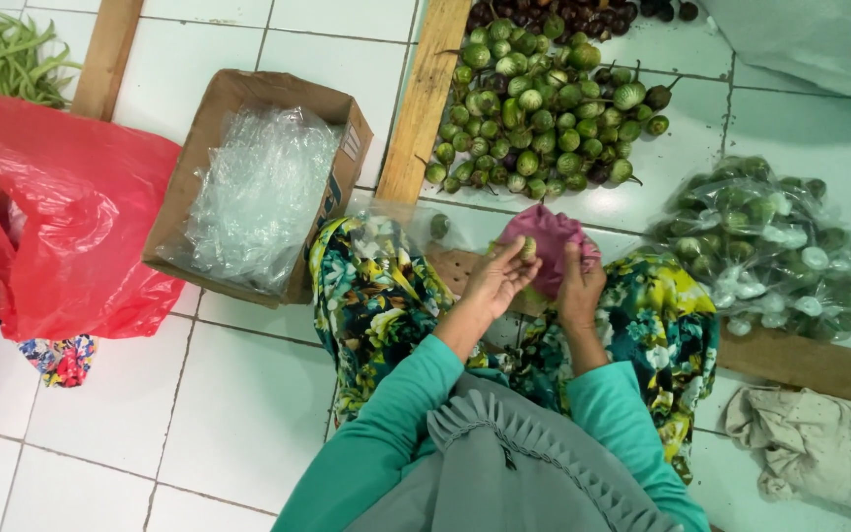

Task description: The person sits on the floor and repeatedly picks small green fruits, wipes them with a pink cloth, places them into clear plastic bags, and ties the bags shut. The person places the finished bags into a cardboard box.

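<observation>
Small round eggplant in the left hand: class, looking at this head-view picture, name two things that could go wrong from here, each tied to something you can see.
1. The small round eggplant sits only at the fingertips of the left hand; it might slip onto the white tiled floor.
2. The right hand grips a pink cloth close beside it; the cloth might snag or knock the eggplant loose.

The cardboard box (248, 94) is brown, with clear plastic bags (260, 192) inside. Left of the box lies a red plastic bag (71, 227). Right of the box, small eggplants (539, 108) are green, some dark purple. Below them the cloth (551, 241) is pink, the trousers (371, 296) floral yellow-green, the sleeves (386, 433) teal.
</observation>
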